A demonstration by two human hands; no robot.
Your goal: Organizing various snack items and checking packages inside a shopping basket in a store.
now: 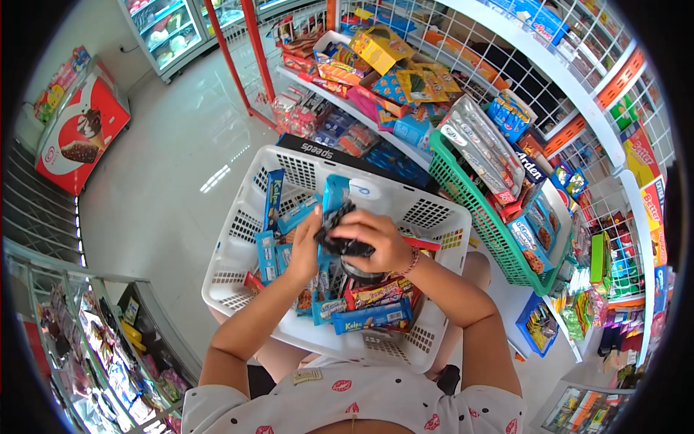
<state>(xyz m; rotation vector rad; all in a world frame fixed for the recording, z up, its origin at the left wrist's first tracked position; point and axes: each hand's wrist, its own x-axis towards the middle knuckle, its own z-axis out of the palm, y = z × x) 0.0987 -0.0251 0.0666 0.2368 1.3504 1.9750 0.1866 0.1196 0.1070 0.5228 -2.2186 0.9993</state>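
Observation:
My left hand [306,250] holds a blue snack packet [336,191] upright over a white plastic basket [238,255] on my lap. A crumpled black cloth [347,244] is bunched in my right hand [377,238] and pressed against that packet. Fingers and cloth cover the packet's middle. Below the right hand sits a dark round object [364,275], mostly hidden. Within the basket lie several wrapped snacks: a blue wafer packet [374,316] at the near side, a red chocolate bar [379,292] behind it, another blue wafer packet [274,198] leaning at the far left.
A green basket [477,217] full of snack boxes stands at the right, close to the white one. Behind are wire-mesh shelves [347,100] heaped with packets. A red ice-cream freezer [84,130] stands far left; a glass display case [103,336] is at near left.

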